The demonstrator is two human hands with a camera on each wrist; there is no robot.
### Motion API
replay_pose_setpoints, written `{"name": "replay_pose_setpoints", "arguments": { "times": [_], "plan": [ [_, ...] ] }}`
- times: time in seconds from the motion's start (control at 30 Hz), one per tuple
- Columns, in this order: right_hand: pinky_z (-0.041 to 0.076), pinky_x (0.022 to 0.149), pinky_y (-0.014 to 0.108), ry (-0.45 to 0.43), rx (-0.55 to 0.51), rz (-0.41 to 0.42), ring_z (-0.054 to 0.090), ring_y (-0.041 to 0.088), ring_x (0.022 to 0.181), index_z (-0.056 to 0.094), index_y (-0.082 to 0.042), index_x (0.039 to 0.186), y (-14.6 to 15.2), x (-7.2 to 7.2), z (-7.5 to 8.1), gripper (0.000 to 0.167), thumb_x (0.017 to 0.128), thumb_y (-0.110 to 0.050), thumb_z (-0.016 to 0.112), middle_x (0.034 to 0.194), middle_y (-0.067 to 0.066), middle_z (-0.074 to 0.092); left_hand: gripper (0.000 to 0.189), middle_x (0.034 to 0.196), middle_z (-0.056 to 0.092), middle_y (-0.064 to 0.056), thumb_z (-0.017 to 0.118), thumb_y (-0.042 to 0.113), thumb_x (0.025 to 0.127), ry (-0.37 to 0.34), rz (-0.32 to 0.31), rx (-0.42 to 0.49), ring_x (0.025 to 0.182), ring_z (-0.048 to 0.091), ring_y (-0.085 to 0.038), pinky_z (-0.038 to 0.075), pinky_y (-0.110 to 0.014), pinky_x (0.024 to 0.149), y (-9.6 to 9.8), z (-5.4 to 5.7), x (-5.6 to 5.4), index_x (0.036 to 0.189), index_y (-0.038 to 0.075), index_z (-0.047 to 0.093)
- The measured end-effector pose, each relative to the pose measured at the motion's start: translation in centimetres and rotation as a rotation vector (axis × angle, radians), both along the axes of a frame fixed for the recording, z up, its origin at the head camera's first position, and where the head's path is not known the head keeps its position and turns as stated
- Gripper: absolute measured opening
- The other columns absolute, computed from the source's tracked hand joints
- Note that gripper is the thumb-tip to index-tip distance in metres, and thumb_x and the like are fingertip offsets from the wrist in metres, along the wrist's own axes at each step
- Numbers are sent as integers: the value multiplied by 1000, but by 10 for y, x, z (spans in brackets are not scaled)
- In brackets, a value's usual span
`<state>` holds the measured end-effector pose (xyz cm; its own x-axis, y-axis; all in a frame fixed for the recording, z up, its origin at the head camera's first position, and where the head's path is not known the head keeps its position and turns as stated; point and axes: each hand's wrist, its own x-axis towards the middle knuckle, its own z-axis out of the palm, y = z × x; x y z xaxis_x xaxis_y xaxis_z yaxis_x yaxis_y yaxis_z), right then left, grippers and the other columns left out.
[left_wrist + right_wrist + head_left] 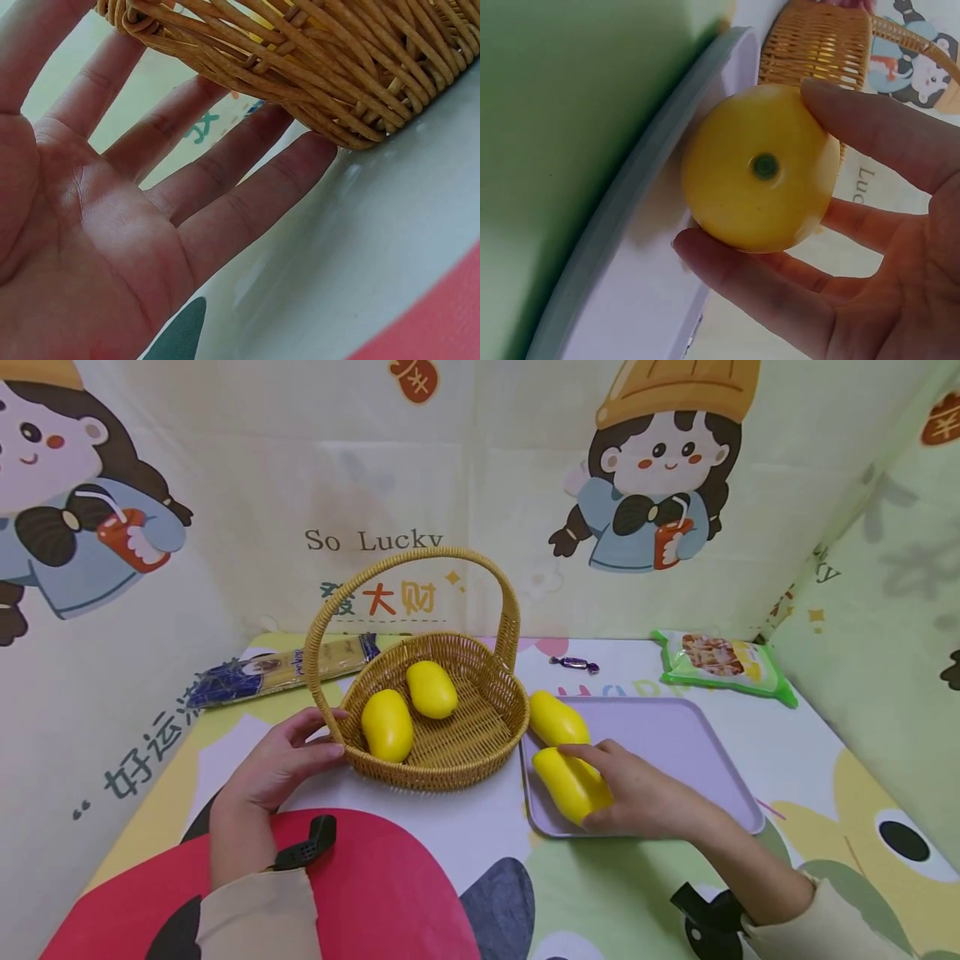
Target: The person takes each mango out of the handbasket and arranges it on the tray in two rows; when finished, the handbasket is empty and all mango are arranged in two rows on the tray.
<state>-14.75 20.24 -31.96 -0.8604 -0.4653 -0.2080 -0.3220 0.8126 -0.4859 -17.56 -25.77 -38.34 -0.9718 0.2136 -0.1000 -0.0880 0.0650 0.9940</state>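
A wicker basket (435, 777) with a tall arched handle stands in front of me, with two yellow mangoes (387, 727) inside. My left hand (281, 756) is at the basket's left side. In the left wrist view its fingers (247, 217) stretch out, with fingertips right at the woven wall. My right hand (648, 793) grips a yellow mango (566, 785) over the left part of the lilac tray (660, 760). In the right wrist view, thumb and fingers sit around this mango (757, 202), its green stem end facing the camera. Another mango (558, 720) lies behind it on the tray's left side.
Behind the basket's left side lies a long blue-and-gold packet (281, 672). A small wrapped candy (574, 665) is behind the tray, and a green snack bag (723, 666) sits at the back right. Printed cloth walls (487, 485) enclose the back and sides.
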Motion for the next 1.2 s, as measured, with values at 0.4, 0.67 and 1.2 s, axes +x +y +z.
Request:
{"name": "replay_pose_setpoints", "arguments": {
  "times": [0.4, 0.67, 1.2],
  "plan": [
    [53, 91, 46, -26, 29, -15, 55, 22, 99, 48, -18, 153, -1, 2, -4, 89, 76, -23, 91, 130, 18, 55, 42, 141, 52, 5, 71, 9, 97, -1, -7, 19, 117, 63, -5, 57, -24, 96, -1, -2, 0, 137, 17, 59],
    [53, 90, 46, -36, 52, -18, 55, 22, 99, 47, -19, 154, -2, 1, -1, 89, 77, -29, 90, 131, 18, 56, 41, 144, 48, 2, 71, 9, 97, -1, -6, 24, 118, 63, -5, 57, -25, 96, -1, -2, 1, 136, 18, 61],
    [53, 90, 48, -59, 102, -22, 55, 22, 100, 49, -20, 152, -4, -3, 5, 84, 79, -34, 87, 129, 14, 59, 41, 140, 52, 4, 72, 10, 97, -13, 5, 8, 116, 64, -7, 57, -23, 95, 0, 1, -2, 135, 19, 60]
  ]
}}
